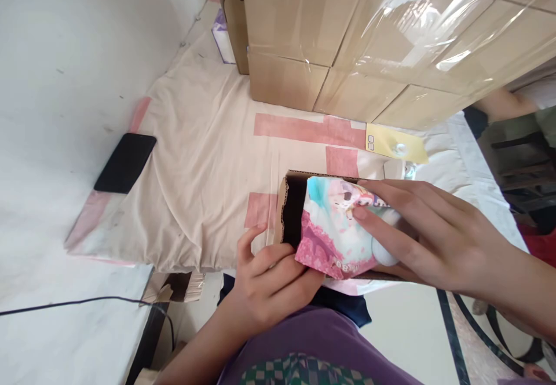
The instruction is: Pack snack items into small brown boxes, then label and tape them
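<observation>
So there's this pink-and-white printed pouch (334, 234) sitting at the mouth of an open cardboard box (280, 216), and the right hand (438, 231) has its folded top pinched in the fingers. Left hand (269, 283) is curled by the near corner, can't tell if it's actually gripping anything. Beyond that, a yellow card (393, 143) lies near the plastic-wrapped cartons (286, 78), with a black phone (125, 163) way off left.
</observation>
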{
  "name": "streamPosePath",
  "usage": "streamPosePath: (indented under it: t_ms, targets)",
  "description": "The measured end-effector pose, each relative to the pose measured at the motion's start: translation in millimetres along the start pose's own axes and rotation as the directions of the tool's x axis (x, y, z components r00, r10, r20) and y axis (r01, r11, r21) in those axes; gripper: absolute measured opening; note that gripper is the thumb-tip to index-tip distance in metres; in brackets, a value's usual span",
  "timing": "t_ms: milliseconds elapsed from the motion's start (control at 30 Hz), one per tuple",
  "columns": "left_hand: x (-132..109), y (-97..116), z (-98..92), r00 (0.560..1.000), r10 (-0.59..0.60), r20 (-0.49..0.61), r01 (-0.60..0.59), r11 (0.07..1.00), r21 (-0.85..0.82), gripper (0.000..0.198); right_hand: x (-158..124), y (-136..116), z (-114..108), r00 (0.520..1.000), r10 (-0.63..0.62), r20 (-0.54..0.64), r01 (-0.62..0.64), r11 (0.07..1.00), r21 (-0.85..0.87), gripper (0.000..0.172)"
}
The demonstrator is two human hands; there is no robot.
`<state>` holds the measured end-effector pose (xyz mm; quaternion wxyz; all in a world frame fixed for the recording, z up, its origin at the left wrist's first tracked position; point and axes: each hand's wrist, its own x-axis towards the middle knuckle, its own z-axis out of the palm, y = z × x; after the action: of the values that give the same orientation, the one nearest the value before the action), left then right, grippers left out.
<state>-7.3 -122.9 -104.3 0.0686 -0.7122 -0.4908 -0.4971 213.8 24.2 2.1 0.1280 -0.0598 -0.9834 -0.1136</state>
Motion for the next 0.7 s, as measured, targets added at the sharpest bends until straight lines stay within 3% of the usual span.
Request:
streamPosePath:
  t_ms: [133,333,600,700]
  targets:
    - [-1.2,-0.9,-0.1,1.0,-0.002,-0.011,0.001,1.0,-0.031,0.023,1.8,-0.1,2.7,1.0,-0.017,0.025,0.018,0.999,-0.044,0.052]
    - [3.6,1.9,-2.1,1.0,-0.015,0.024,0.016,0.999,-0.034,0.015,13.4,-6.4,27.7,0.967,-0.014,0.256,0.047,0.992,-0.121,0.054]
    - [5.2,-1.0,3.3,0.998,-0.058,0.02,0.059,0.998,-0.011,0.021,44.4,-2.5,50.0,0.809,0.045,0.586,-0.046,0.999,-0.012,0.068]
    - [5.8,-0.3,4.6,0.998,-0.065,0.013,0.066,0.997,-0.037,0.017,51.0,-6.6,56.0,0.761,0.046,0.647,-0.073,0.997,0.015,0.067]
